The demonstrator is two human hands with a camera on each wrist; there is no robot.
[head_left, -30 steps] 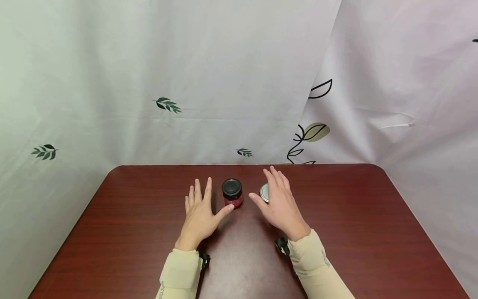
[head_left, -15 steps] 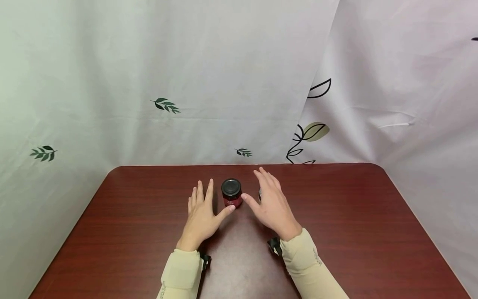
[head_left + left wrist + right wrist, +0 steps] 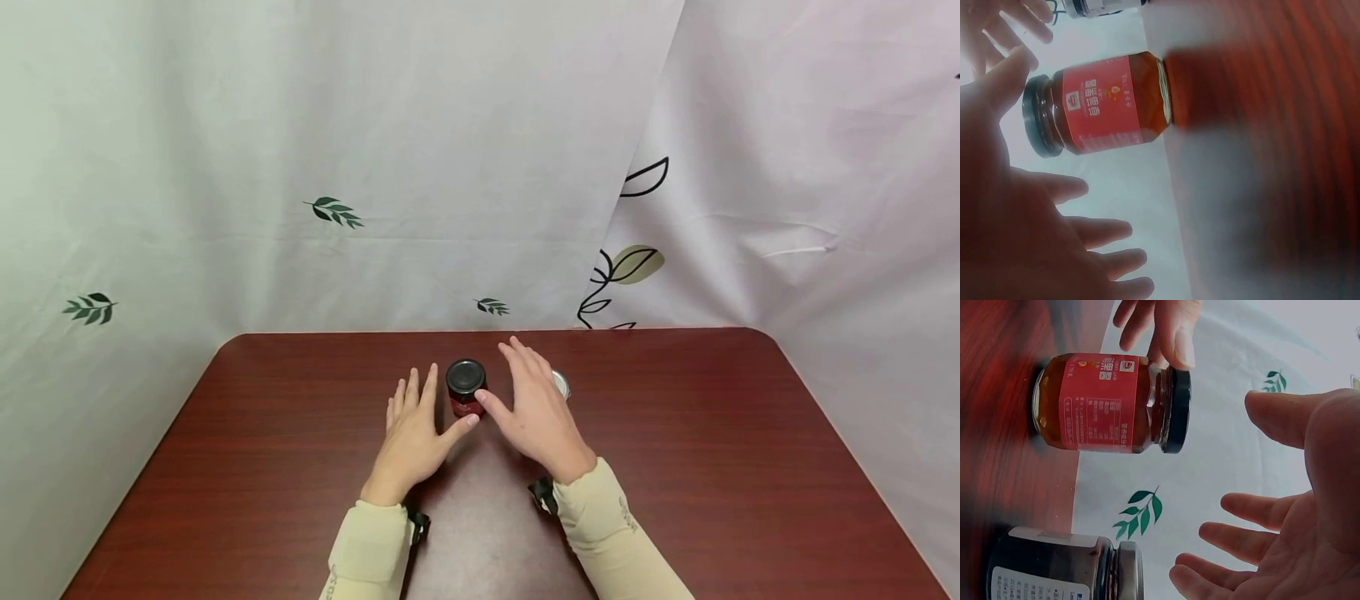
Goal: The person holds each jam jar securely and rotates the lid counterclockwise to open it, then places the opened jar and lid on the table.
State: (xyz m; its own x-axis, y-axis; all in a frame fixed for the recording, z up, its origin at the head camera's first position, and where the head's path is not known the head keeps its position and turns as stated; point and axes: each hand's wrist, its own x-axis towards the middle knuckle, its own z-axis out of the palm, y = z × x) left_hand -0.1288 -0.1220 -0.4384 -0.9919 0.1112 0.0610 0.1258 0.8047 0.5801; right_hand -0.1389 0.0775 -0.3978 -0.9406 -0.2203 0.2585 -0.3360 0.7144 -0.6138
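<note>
Upright on the table stands a glass jam jar (image 3: 466, 379) with a black lid and a red label (image 3: 1100, 403). My left hand (image 3: 412, 442) is spread out at its left, the thumb in front of the jar; whether the thumb touches the glass I cannot tell. On the other side, my right hand (image 3: 536, 412) is held with straight fingers, its thumb overlapping the jar's edge in the head view but apart from it in the right wrist view. Partly hidden behind that hand is a second jar (image 3: 561, 384), dark with a silver lid and white label (image 3: 1041, 584).
The reddish-brown wooden table (image 3: 712, 467) has rounded far corners. Behind it hangs a white curtain (image 3: 450, 167) with leaf prints, reaching down to the table's far edge. Dark wrist straps (image 3: 543, 496) sit at the cuffs of both pale sleeves (image 3: 367, 542).
My right hand has shifted left toward the black-lidded jar, so the silver lid now shows on its right. The left hand has drifted slightly right. Both jars look unmoved.
</note>
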